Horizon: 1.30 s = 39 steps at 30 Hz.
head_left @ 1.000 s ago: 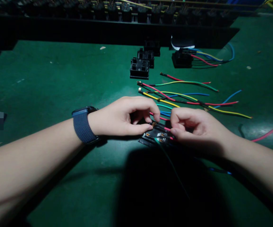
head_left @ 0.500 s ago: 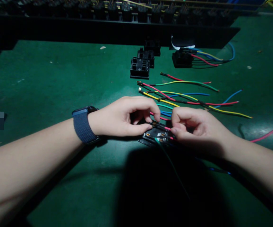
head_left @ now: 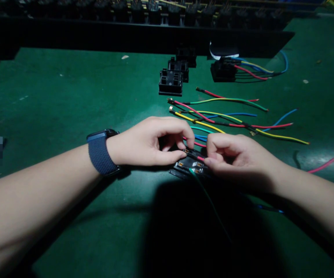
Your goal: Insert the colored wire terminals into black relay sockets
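Note:
A black plastic socket block (head_left: 180, 173) with several metal terminals lies tilted on the green surface between my hands. My left hand (head_left: 158, 141), with a dark watch on its wrist, is closed on the block's upper left edge, thumb and forefinger near one terminal. From the right, my right hand (head_left: 236, 158) pinches a red wire (head_left: 201, 158), whose dark sleeved end lies over the block by my left fingertips. Whether its terminal is seated I cannot tell. A green wire (head_left: 203, 185) runs from the block down into shadow.
Loose crimped wires, including a yellow wire (head_left: 194, 119), lie beyond my hands. Several black sockets (head_left: 170, 83) stand further back, and a wired socket (head_left: 223, 71) sits right of them. A long black panel (head_left: 112, 38) spans the back.
My right hand has shifted slightly left with the red wire, closer to my left fingertips. My left hand has hardly moved.

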### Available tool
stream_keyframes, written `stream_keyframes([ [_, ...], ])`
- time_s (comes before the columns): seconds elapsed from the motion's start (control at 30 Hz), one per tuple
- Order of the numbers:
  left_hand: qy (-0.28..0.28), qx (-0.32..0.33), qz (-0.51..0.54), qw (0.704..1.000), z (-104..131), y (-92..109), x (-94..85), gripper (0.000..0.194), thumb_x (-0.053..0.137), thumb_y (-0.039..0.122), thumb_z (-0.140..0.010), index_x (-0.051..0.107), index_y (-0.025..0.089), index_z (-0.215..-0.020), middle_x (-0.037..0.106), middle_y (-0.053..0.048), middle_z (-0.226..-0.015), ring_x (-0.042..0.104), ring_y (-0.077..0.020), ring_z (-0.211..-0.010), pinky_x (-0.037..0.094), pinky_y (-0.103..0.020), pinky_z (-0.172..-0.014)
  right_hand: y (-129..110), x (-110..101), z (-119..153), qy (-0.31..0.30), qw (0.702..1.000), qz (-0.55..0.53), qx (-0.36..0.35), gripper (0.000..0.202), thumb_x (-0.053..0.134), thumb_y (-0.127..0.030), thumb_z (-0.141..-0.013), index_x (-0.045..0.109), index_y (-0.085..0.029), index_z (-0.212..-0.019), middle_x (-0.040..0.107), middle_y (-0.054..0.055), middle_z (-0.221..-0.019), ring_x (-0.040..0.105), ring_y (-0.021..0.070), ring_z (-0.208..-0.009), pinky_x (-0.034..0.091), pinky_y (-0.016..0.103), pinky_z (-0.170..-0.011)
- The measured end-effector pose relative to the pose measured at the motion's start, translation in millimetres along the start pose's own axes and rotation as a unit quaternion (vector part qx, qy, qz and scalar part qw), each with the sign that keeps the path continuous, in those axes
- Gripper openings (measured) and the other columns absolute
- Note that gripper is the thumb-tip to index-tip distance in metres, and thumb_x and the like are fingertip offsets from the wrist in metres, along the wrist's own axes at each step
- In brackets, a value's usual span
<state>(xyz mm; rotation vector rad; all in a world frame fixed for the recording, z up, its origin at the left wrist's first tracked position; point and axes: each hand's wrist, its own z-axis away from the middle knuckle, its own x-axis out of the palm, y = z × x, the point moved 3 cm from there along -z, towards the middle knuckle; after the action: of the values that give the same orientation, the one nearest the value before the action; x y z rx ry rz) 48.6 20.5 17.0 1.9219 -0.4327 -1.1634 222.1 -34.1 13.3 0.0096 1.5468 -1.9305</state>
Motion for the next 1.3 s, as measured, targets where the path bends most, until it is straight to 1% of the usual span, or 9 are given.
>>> stream_keyframes([
  [0.13, 0.001, 0.01, -0.005, 1.0, -0.6, 0.9, -0.4, 0.011, 0.066, 0.014, -0.075, 0.064, 0.013, -0.086, 0.064, -0.001, -0.074, 0.052, -0.0059, -0.055, 0.043, -0.015, -0.05, 0.8, -0.5, 0.4, -0.006, 1.0, 0.005, 0.003, 0.022, 0.059, -0.023, -0.072, 0.042, -0.019, -0.058, 0.039, -0.006, -0.055, 0.031, 0.0058, -0.049, 0.023, 0.019, -0.042],
  [0.27, -0.001, 0.012, 0.0, 1.0, 0.1, 0.4, -0.3, 0.012, 0.067, 0.013, -0.074, 0.064, 0.012, -0.086, 0.064, -0.001, -0.075, 0.052, -0.0059, -0.054, 0.043, -0.015, -0.049, 1.4, -0.9, 0.8, -0.001, 1.0, -0.015, 0.003, 0.023, 0.06, -0.023, -0.072, 0.041, -0.019, -0.058, 0.039, -0.006, -0.055, 0.031, 0.0052, -0.047, 0.022, 0.019, -0.041],
  [0.33, -0.002, 0.011, 0.006, 1.0, 1.0, -0.5, -0.4, 0.011, 0.067, 0.015, -0.076, 0.064, 0.013, -0.087, 0.065, -0.002, -0.076, 0.055, -0.0075, -0.058, 0.044, -0.017, -0.053, 1.9, -0.8, 1.0, -0.001, 1.0, -0.027, 0.01, 0.024, 0.06, -0.023, -0.072, 0.041, -0.019, -0.058, 0.038, -0.006, -0.054, 0.03, 0.005, -0.047, 0.022, 0.018, -0.04],
  [0.47, 0.003, 0.014, 0.009, 1.0, 2.2, -1.2, -0.6, 0.01, 0.062, 0.021, -0.083, 0.063, 0.012, -0.089, 0.067, -0.005, -0.079, 0.062, -0.0125, -0.072, 0.048, -0.021, -0.064, 1.6, -0.3, 1.4, -0.012, 0.999, -0.032, 0.021, 0.025, 0.061, -0.026, -0.073, 0.042, -0.019, -0.059, 0.037, -0.007, -0.054, 0.03, 0.0051, -0.047, 0.021, 0.018, -0.041],
  [0.57, 0.01, 0.013, -0.006, 1.0, 2.1, -1.0, -0.5, 0.01, 0.059, 0.019, -0.085, 0.063, 0.011, -0.09, 0.067, -0.005, -0.081, 0.062, -0.0125, -0.074, 0.048, -0.021, -0.066, 0.8, -0.4, 1.8, -0.007, 0.999, -0.04, 0.025, 0.025, 0.061, -0.025, -0.073, 0.041, -0.019, -0.059, 0.037, -0.007, -0.053, 0.03, 0.005, -0.047, 0.021, 0.018, -0.04],
  [0.73, 0.004, -0.01, 0.011, 1.0, 1.9, -1.2, 0.8, 0.009, 0.059, 0.018, -0.084, 0.062, 0.012, -0.09, 0.067, -0.005, -0.08, 0.062, -0.0128, -0.074, 0.049, -0.021, -0.064, 1.4, -0.4, 1.6, -0.003, 0.999, -0.038, 0.026, 0.025, 0.061, -0.024, -0.073, 0.041, -0.019, -0.059, 0.037, -0.007, -0.053, 0.03, 0.0049, -0.046, 0.022, 0.018, -0.041],
  [0.9, 0.0, -0.056, 0.048, 0.997, 1.1, -0.1, 1.8, 0.009, 0.057, 0.015, -0.084, 0.062, 0.011, -0.09, 0.065, -0.004, -0.08, 0.061, -0.0117, -0.071, 0.048, -0.02, -0.06, 2.0, -1.0, 1.2, -0.005, 0.999, -0.035, 0.018, 0.025, 0.061, -0.023, -0.074, 0.042, -0.019, -0.059, 0.036, -0.007, -0.052, 0.03, 0.0046, -0.046, 0.021, 0.018, -0.039],
  [1.07, 0.001, -0.088, 0.063, 0.994, -1.8, 3.9, 2.8, 0.008, 0.056, 0.012, -0.082, 0.061, 0.011, -0.088, 0.064, -0.003, -0.078, 0.06, -0.0112, -0.069, 0.047, -0.019, -0.058, 3.1, -0.7, 1.5, -0.003, 0.999, -0.039, 0.019, 0.024, 0.061, -0.022, -0.073, 0.042, -0.019, -0.059, 0.038, -0.008, -0.052, 0.03, 0.0046, -0.046, 0.022, 0.017, -0.039],
  [1.3, -0.004, -0.115, 0.078, 0.99, -4.4, 7.8, 3.9, 0.01, 0.055, 0.009, -0.079, 0.062, 0.012, -0.085, 0.065, -0.003, -0.078, 0.06, -0.0129, -0.07, 0.046, -0.021, -0.058, 5.9, -0.6, 0.2, -0.003, 0.999, -0.028, 0.019, 0.024, 0.062, -0.023, -0.072, 0.042, -0.02, -0.058, 0.038, -0.007, -0.052, 0.031, 0.0057, -0.047, 0.023, 0.019, -0.041],
])
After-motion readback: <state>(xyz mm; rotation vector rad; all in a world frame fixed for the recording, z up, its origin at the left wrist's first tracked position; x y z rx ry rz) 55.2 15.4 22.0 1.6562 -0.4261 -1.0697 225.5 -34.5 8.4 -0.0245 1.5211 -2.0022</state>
